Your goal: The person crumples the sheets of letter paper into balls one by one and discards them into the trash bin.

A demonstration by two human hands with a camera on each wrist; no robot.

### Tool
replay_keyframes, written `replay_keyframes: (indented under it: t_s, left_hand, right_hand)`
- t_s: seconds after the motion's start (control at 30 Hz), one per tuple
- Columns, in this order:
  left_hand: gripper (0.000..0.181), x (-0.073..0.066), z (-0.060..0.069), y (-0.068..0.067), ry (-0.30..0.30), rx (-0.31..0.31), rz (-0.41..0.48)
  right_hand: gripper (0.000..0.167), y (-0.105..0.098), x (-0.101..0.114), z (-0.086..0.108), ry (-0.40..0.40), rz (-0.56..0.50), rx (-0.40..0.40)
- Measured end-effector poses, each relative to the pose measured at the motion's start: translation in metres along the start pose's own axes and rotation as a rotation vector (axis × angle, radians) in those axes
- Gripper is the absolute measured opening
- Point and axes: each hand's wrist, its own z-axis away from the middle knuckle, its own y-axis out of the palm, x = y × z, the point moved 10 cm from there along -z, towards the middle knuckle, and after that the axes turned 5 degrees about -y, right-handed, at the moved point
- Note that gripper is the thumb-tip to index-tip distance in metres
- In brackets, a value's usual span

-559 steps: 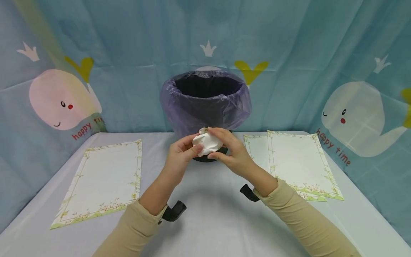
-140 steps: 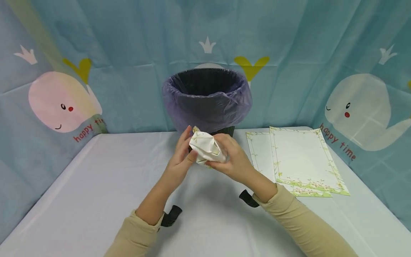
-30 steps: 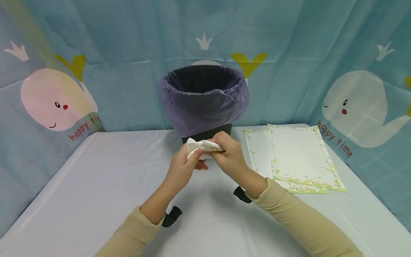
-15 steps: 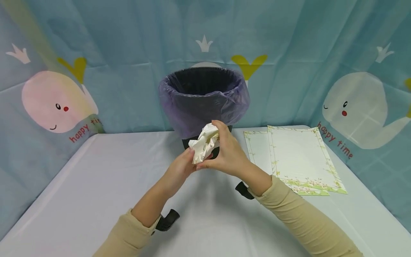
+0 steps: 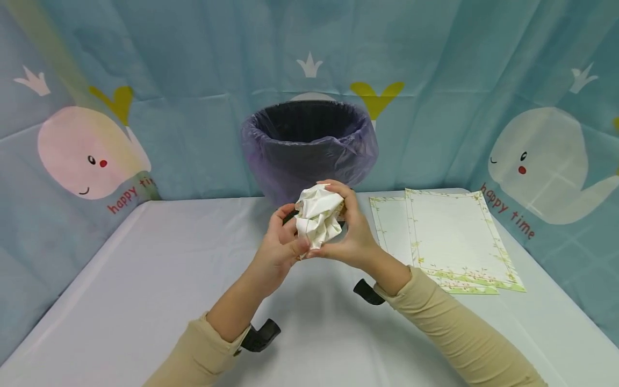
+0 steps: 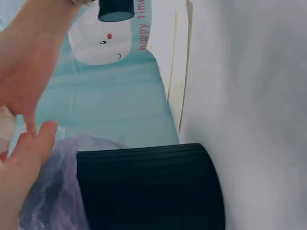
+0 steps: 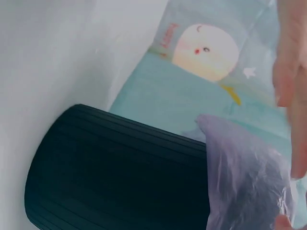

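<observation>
A crumpled ball of white paper [image 5: 319,215] with traces of a printed border is held up between both hands, in front of the bin. My left hand [image 5: 275,252] holds it from the left and below, thumb on the near face. From the right, my right hand [image 5: 355,236] grips it, fingers over the top and thumb underneath. At the left edge of the left wrist view only a bit of the paper ball [image 6: 5,128] shows. In the right wrist view, fingers [image 7: 286,72] appear at the right edge, and the ball cannot be made out.
Behind the hands stands a black bin [image 7: 115,167] lined with a purple bag [image 5: 309,166], its mouth upward. Two overlapping flower-bordered sheets [image 5: 459,236] lie at the right of the white-covered table [image 5: 121,279]. A blue whale-print curtain [image 5: 193,145] surrounds the table.
A bordered sheet at the left, seen 18.6 s ago, is gone from the table. Over the last second the hands turn the paper ball, and its crumpled face now shows more fully.
</observation>
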Motion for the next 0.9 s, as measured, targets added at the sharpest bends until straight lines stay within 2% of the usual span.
replay_keyframes:
  t_s: [0.13, 0.2, 0.27, 0.33, 0.4, 0.5, 0.6, 0.73, 0.83, 0.9]
  left_hand:
    - [0.127, 0.003, -0.002, 0.007, 0.052, 0.103, 0.006]
    - [0.117, 0.005, -0.002, 0.011, 0.085, 0.175, 0.029]
    - [0.106, 0.005, -0.001, 0.013, 0.126, 0.202, 0.066]
    - [0.096, 0.003, -0.001, 0.010, 0.168, 0.192, 0.090]
    - [0.089, 0.000, 0.000, 0.004, 0.203, 0.144, 0.078]
    - [0.090, -0.006, 0.001, -0.006, 0.225, 0.054, 0.002]
    - [0.097, -0.011, 0.002, -0.009, 0.210, 0.023, -0.103]
    - [0.099, -0.013, 0.004, -0.008, 0.169, 0.026, -0.184]
    - [0.099, -0.012, 0.007, -0.007, 0.147, 0.026, -0.186]
    - [0.105, -0.013, 0.008, -0.007, 0.151, 0.024, -0.163]
  right_hand:
    - [0.095, 0.008, 0.004, -0.002, -0.066, -0.066, 0.043]
    - [0.092, 0.013, 0.004, -0.002, -0.081, -0.069, 0.088]
    - [0.089, 0.016, 0.004, -0.003, -0.088, -0.043, 0.129]
    - [0.094, 0.017, 0.002, -0.003, -0.075, 0.024, 0.163]
    - [0.102, 0.017, -0.001, -0.002, -0.048, 0.108, 0.190]
    - [0.109, 0.013, -0.001, 0.000, 0.001, 0.233, 0.207]
    - [0.111, 0.010, 0.002, 0.003, 0.028, 0.292, 0.223]
    - [0.109, 0.009, 0.011, 0.002, -0.042, 0.380, 0.274]
    - [0.102, 0.011, 0.017, -0.001, -0.133, 0.448, 0.313]
    - [0.094, 0.013, 0.018, -0.001, -0.167, 0.457, 0.328]
